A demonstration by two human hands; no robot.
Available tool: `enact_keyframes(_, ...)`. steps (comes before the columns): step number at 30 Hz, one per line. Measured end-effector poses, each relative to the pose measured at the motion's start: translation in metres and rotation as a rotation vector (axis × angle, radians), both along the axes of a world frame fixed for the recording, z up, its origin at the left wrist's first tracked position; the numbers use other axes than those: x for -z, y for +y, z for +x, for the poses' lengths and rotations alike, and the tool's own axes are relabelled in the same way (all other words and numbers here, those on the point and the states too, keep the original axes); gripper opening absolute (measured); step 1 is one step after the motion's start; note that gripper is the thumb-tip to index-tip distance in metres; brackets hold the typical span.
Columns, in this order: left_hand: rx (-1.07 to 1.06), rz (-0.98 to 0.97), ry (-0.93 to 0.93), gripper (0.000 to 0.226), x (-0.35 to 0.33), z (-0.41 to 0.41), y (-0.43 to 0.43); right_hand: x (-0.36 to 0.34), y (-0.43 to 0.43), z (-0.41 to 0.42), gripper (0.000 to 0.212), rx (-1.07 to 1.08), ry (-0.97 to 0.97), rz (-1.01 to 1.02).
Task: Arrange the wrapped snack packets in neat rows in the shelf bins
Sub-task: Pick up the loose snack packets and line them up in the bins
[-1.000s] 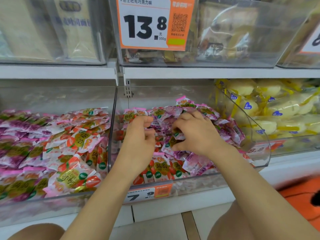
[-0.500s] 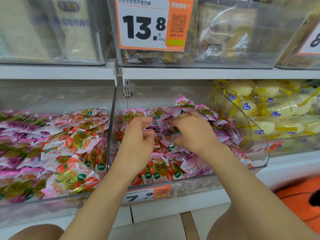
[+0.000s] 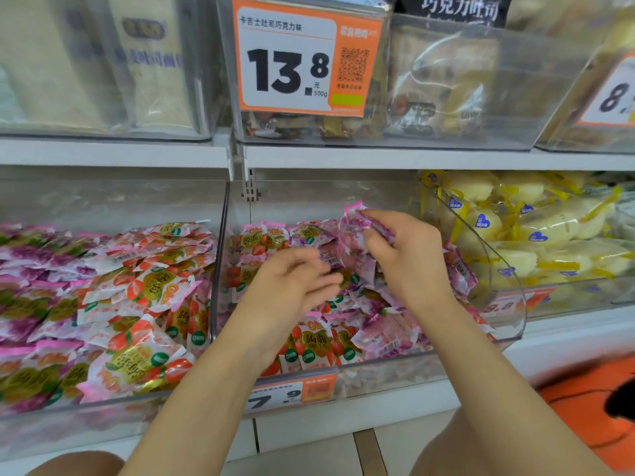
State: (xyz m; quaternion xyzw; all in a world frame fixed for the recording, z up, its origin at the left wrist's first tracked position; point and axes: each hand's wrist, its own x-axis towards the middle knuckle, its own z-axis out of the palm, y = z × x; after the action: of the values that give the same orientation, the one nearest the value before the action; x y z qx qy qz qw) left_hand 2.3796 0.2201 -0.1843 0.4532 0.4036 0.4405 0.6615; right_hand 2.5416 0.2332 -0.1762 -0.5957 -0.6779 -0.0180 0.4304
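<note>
Grips a bunch of purple packets [image 3: 357, 231] in the right hand [image 3: 409, 262], fingers curled round it, raised just above the heap [image 3: 316, 341] of pink and purple packets in the clear middle bin [image 3: 512, 314], centre of the frame. Holds the left hand [image 3: 292, 286] lower and to the left over that heap, fingers loose and apart, blurred, nothing visibly in it. More of the same heaped in the left bin [image 3: 103, 410]; yellow packets [image 3: 536, 228] at right; orange 7.9 price tag [image 3: 292, 395] on the middle bin's front.
</note>
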Motion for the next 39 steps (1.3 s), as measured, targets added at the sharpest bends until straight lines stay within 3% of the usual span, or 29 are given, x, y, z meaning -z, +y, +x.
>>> enact_keyframes(3,0.112,-0.151,-0.263,0.036,-0.01,0.003,-0.004,-0.004,-0.011,-0.011,0.029,-0.139,0.058,0.065)
enact_keyframes(6,0.166,-0.178,-0.446,0.053,-0.016,0.0,-0.006,-0.003,-0.018,-0.026,0.032,-0.3,-0.072,0.055)
enact_keyframes(9,0.134,-0.136,-0.498,0.059,-0.015,-0.01,-0.008,-0.006,-0.026,-0.033,0.052,-0.43,-0.016,-0.111)
enact_keyframes(12,0.042,-0.078,-0.472,0.056,-0.013,-0.02,-0.011,-0.013,-0.036,-0.035,0.056,-0.641,0.272,-0.289)
enact_keyframes(15,-0.005,-0.029,-0.454,0.055,-0.017,-0.032,-0.016,-0.017,-0.04,-0.043,0.045,-0.692,0.418,-0.226)
enact_keyframes(21,-0.133,-0.009,-0.199,0.034,-0.022,-0.068,-0.033,-0.022,-0.039,-0.079,0.031,-0.643,0.423,-0.144)
enact_keyframes(27,-0.227,0.056,0.062,0.048,-0.021,-0.126,-0.051,-0.028,-0.033,-0.147,0.033,-0.532,0.304,-0.229)
enact_keyframes(30,-0.27,0.044,0.062,0.041,-0.022,-0.16,-0.056,-0.032,-0.03,-0.184,0.047,-0.442,0.12,-0.242)
enact_keyframes(33,-0.334,0.043,0.041,0.028,-0.02,-0.192,-0.056,-0.039,-0.021,-0.215,0.066,-0.436,0.031,-0.412)
enact_keyframes(35,-0.368,0.035,0.062,0.034,-0.019,-0.21,-0.053,-0.04,-0.012,-0.235,0.057,-0.472,0.098,-0.555)
enact_keyframes(39,-0.493,-0.022,0.059,0.069,-0.02,-0.237,-0.031,-0.039,0.03,-0.268,0.044,-0.46,0.417,-0.674)
